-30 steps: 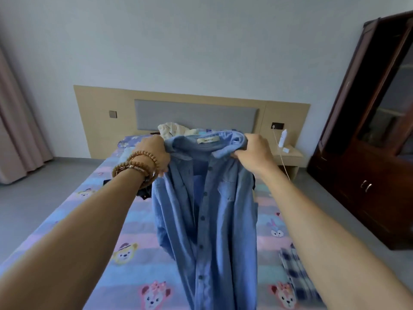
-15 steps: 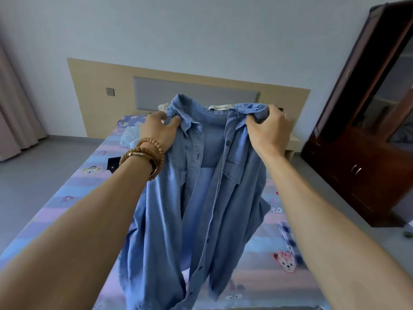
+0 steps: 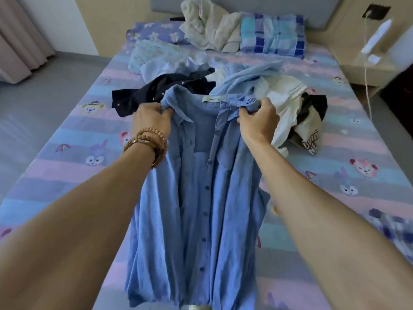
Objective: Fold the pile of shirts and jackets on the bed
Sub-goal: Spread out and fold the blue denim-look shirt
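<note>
While each grip, left hand and right hand, pinches only the blue shirt by its collar, the open front could bunch on the bed.

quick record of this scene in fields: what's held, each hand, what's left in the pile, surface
held: blue button shirt, open front facing the camera
left hand: grips the collar's left end
right hand: grips the collar's right end
pile: dark shirt, light blue shirt, white garment
surface: bed, cartoon-print striped sheet
</note>
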A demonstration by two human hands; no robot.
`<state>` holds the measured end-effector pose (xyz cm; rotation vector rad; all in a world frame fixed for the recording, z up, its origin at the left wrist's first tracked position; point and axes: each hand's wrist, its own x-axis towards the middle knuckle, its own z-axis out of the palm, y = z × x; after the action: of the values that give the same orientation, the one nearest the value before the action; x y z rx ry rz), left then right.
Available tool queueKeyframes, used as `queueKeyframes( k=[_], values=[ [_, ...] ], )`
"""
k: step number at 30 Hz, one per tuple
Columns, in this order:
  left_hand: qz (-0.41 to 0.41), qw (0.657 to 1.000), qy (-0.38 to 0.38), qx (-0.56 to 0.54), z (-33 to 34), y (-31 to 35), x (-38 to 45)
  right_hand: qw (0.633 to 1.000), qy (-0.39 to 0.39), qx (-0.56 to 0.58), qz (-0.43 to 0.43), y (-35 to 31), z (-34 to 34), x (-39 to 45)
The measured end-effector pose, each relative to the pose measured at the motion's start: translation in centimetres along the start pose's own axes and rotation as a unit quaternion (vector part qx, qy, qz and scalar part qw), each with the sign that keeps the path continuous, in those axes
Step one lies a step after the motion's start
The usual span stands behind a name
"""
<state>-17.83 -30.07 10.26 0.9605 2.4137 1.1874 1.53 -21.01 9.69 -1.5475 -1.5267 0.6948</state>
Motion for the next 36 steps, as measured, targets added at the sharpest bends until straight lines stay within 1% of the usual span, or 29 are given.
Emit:
queueKeyframes(
  k=[2, 3, 4, 5, 6, 7, 9, 11, 12, 15, 18, 19, 21, 22, 23, 24, 25, 26, 27, 28, 29, 31, 33, 34, 36],
  values=[
    [-0.009, 0.999, -0.034, -0.003, 3.0, -0.1, 4.4, 0.998, -0.060, -0.001, 0.033, 1.8, 4.0, 3.9],
    [-0.020, 0.997, -0.078, -0.004, 4.4, -0.6, 5.6, 0.993, -0.102, -0.006, 0.058, 2.9, 5.5, 4.8],
    [-0.031, 0.990, -0.138, -0.003, 6.0, -1.9, 6.2, 0.984, -0.152, -0.012, 0.089, 4.4, 6.9, 5.1],
    [-0.045, 0.979, -0.198, 0.007, 7.7, -4.0, 6.5, 0.973, -0.195, -0.021, 0.121, 6.4, 8.8, 5.0],
    [-0.060, 0.969, -0.238, 0.035, 8.8, -5.9, 6.0, 0.961, -0.233, -0.033, 0.144, 8.3, 10.1, 4.0],
    [-0.072, 0.961, -0.259, 0.064, 9.8, -8.5, 5.1, 0.949, -0.273, -0.035, 0.155, 10.3, 11.2, 2.6],
    [-0.105, 0.949, -0.276, 0.114, 11.3, -14.1, 3.0, 0.918, -0.353, -0.046, 0.176, 14.8, 13.9, -1.1],
    [-0.150, 0.927, -0.301, 0.168, 11.9, -19.0, 0.4, 0.875, -0.425, -0.063, 0.222, 18.4, 16.0, -5.2],
    [-0.174, 0.915, -0.312, 0.185, 12.1, -21.3, -0.9, 0.859, -0.450, -0.079, 0.230, 20.2, 17.1, -7.3],
    [-0.239, 0.902, -0.314, 0.175, 12.8, -26.6, -3.6, 0.850, -0.467, -0.106, 0.219, 23.3, 19.8, -11.3],
    [-0.246, 0.914, -0.299, 0.122, 13.8, -29.3, -4.4, 0.843, -0.464, -0.123, 0.245, 23.2, 21.4, -12.9],
    [-0.243, 0.919, -0.294, 0.099, 14.1, -29.6, -4.4, 0.848, -0.454, -0.137, 0.236, 23.0, 21.7, -13.3],
    [-0.259, 0.926, -0.272, 0.016, 14.1, -29.5, -4.0, 0.869, -0.434, -0.112, 0.209, 21.7, 21.9, -14.1],
    [-0.285, 0.922, -0.258, -0.051, 13.7, -29.1, -3.4, 0.871, -0.442, -0.064, 0.202, 20.7, 22.0, -14.4],
    [-0.337, 0.899, -0.251, -0.128, 13.0, -28.8, -2.7, 0.857, -0.471, -0.001, 0.208, 19.4, 22.0, -14.7],
    [-0.393, 0.860, -0.256, -0.199, 12.1, -28.5, -1.6, 0.827, -0.510, 0.059, 0.227, 18.2, 22.3, -14.9],
    [-0.436, 0.823, -0.268, -0.247, 11.3, -28.7, -0.9, 0.786, -0.552, 0.115, 0.254, 17.1, 22.5, -15.1],
    [-0.456, 0.802, -0.284, -0.260, 10.2, -28.9, -0.1, 0.741, -0.589, 0.155, 0.282, 16.1, 22.8, -15.4],
    [-0.451, 0.804, -0.299, -0.244, 9.3, -29.2, 0.3, 0.710, -0.609, 0.173, 0.309, 15.6, 23.2, -15.7],
    [-0.434, 0.819, -0.305, -0.219, 8.4, -29.5, 1.1, 0.709, -0.609, 0.153, 0.320, 15.1, 23.9, -15.8],
    [-0.418, 0.835, -0.296, -0.199, 7.9, -29.9, 1.8, 0.730, -0.593, 0.118, 0.320, 14.7, 24.4, -15.9],
    [-0.417, 0.849, -0.263, -0.190, 7.7, -31.1, 3.5, 0.801, -0.530, -0.012, 0.277, 14.2, 25.1, -15.2],
    [-0.417, 0.857, -0.225, -0.205, 7.3, -31.6, 5.6, 0.868, -0.442, -0.108, 0.199, 14.1, 25.8, -13.9],
    [-0.414, 0.862, -0.200, -0.214, 7.0, -31.8, 7.2, 0.889, -0.406, -0.133, 0.167, 13.7, 26.5, -13.1],
    [-0.390, 0.886, -0.169, -0.183, 6.8, -32.1, 10.6, 0.908, -0.370, -0.157, 0.114, 12.6, 27.8, -11.2]
  ],
)
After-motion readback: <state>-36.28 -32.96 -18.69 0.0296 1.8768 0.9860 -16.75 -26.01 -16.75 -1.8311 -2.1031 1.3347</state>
